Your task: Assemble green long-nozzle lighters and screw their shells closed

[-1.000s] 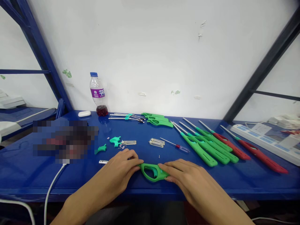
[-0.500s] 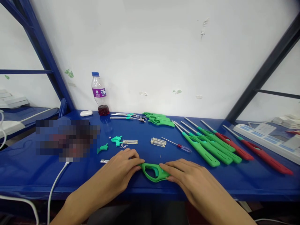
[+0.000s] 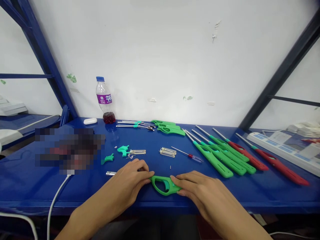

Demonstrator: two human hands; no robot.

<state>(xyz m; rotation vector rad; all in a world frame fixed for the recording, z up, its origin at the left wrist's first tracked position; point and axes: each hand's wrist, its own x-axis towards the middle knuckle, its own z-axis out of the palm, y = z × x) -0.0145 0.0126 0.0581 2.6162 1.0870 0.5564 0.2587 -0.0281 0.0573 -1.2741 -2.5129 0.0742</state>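
Note:
Near the table's front edge lies a green long-nosed lighter [image 3: 163,192] with a teal trigger inside its loop. My left hand [image 3: 131,178] pinches its front end, and the metal tip of its tube shows beyond my wrist. Around the handle end my right hand [image 3: 196,185] is closed, hiding most of that part. A small screw [image 3: 170,167] stands just beyond the lighter. Further off are clear fuel tanks [image 3: 168,152] and a screwdriver [image 3: 187,154] with a clear and red handle. Teal trigger parts [image 3: 123,150] lie beyond my left hand.
Several assembled green lighters [image 3: 215,160] and red lighters [image 3: 280,165] lie at the right, by a white power strip [image 3: 282,150]. Green shells [image 3: 171,129], metal tubes with wires [image 3: 135,126] and a drink bottle [image 3: 105,103] are along the wall. A white cable [image 3: 56,200] crosses the left.
The view has shifted slightly, so the things on the table appear a little further left. Both hands keep their hold on the green lighter, and the gap along its shell looks narrower.

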